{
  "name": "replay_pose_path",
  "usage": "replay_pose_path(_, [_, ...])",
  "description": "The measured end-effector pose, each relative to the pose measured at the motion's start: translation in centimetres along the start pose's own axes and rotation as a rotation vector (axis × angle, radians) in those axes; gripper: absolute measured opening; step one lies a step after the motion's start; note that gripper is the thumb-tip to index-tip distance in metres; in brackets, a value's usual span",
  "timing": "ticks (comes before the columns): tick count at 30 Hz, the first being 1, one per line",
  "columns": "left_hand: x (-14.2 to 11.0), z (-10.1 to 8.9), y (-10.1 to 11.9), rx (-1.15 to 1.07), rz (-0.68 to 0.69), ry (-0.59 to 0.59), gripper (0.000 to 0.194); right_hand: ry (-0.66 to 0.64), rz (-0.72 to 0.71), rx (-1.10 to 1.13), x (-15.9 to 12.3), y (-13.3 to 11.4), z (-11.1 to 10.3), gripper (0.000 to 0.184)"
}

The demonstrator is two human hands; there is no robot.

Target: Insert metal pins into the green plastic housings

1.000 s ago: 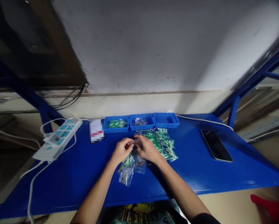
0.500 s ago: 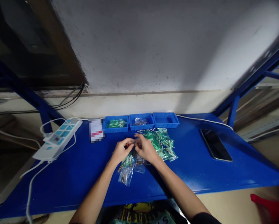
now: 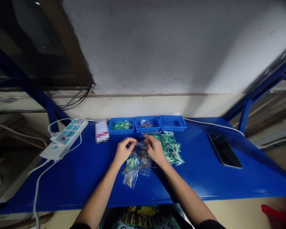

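My left hand (image 3: 124, 150) is closed in a pinch, thumb and forefinger together, on the edge of a small clear plastic bag (image 3: 139, 144). Facing it is my right hand (image 3: 155, 149), its forefinger stretched toward the bag and apart from the thumb; the other fingers are curled and partly hidden. Under and between the hands lie small clear bags with brass-coloured pins (image 3: 130, 178) and with pale and green pieces (image 3: 132, 161). Beside my right hand spreads a pile of green bags (image 3: 173, 148) holding white pieces.
Three blue bins stand along the back: the left bin (image 3: 122, 131) holds green bags, the middle bin (image 3: 147, 129) clear bags, and there is a right bin (image 3: 173, 123). A phone (image 3: 225, 151) lies at right. At left sits a white power strip (image 3: 65, 138) with cables, near a blurred-out packet (image 3: 102, 131).
My hands have moved apart from each other, and the right forefinger has straightened away from the thumb. The clear bag now shows between them. The whole view has shifted slightly.
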State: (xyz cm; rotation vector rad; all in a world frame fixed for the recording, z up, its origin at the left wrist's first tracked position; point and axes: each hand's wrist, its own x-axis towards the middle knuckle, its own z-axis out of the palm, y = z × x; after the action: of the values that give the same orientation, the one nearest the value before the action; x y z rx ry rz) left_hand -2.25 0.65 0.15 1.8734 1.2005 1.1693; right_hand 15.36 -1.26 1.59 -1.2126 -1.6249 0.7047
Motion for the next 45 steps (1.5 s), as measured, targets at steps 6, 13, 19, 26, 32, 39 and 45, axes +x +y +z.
replay_pose_path(6, [-0.2,0.2,1.2,0.014,0.247,0.042,0.01,-0.004,0.337,0.48,0.1,-0.9,1.2,0.028])
replay_pose_path(13, [-0.3,0.4,0.9,0.093,0.227,0.081,0.02,-0.053,0.399,0.528,0.0,-0.8,1.1,0.027])
replay_pose_path(19, [-0.1,0.4,0.4,0.054,0.126,0.062,0.011,0.082,0.233,0.338,-0.1,-0.3,1.1,0.02])
replay_pose_path(26, [-0.3,0.8,1.1,0.073,0.136,-0.04,0.011,0.212,0.057,0.14,-0.2,-0.6,0.7,0.016])
replay_pose_path(32, [-0.3,-0.5,1.6,0.145,0.138,0.174,0.019,0.227,-0.085,-0.007,-0.5,-1.5,-0.2,0.017])
replay_pose_path(39, [0.1,-2.1,1.1,0.023,-0.156,0.251,0.02,0.244,-0.198,-0.122,-0.8,-1.6,-0.2,0.023])
replay_pose_path(45, [-0.3,1.0,1.8,-0.58,-0.397,-0.019,0.03,0.197,-0.305,-0.17,-1.1,-1.2,0.8,0.026])
